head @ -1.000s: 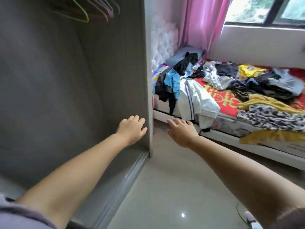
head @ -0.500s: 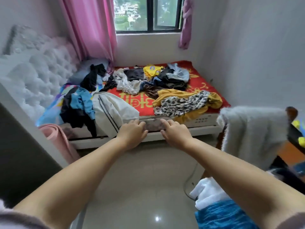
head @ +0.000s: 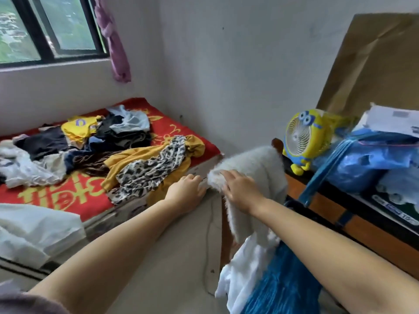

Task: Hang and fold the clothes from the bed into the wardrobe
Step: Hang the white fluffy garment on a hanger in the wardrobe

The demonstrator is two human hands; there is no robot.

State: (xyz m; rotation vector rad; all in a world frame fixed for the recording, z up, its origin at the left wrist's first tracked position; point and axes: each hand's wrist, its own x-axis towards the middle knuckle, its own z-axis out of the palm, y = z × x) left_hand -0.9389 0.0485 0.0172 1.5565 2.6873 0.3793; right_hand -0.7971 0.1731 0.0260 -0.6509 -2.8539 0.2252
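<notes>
Head view looks down along both forearms toward the foot corner of the bed (head: pixel 205 143). Right hand (head: pixel 238 188) lies on the upper edge of a fluffy white garment (head: pixel 256 168) draped over what seems to be a chair back, fingers curled into the pile; whether they have truly pinched the fabric I cannot tell. Left hand (head: pixel 187 189) hangs just to the left of it, fingers loosely apart, empty, close to the bed's edge.

So the right hand is the nearer one and already touching. The garment's long axis runs downward from that hand toward the person, falling past a white cloth (head: pixel 244 268) and a blue knitted item (head: pixel 278 284) heaped below. It looks thick, soft and shaggy, probably light but bulky, and likely to drag on whatever it rests on when lifted.

Left of both hands, the bed carries the remaining clothes: a leopard-print garment (head: pixel 149 171) over a mustard-yellow one (head: pixel 136 157) lies nearest the left hand, with a dark pile (head: pixel 122 132) and a yellow shirt (head: pixel 79 128) beyond it. No wardrobe is in view.
</notes>
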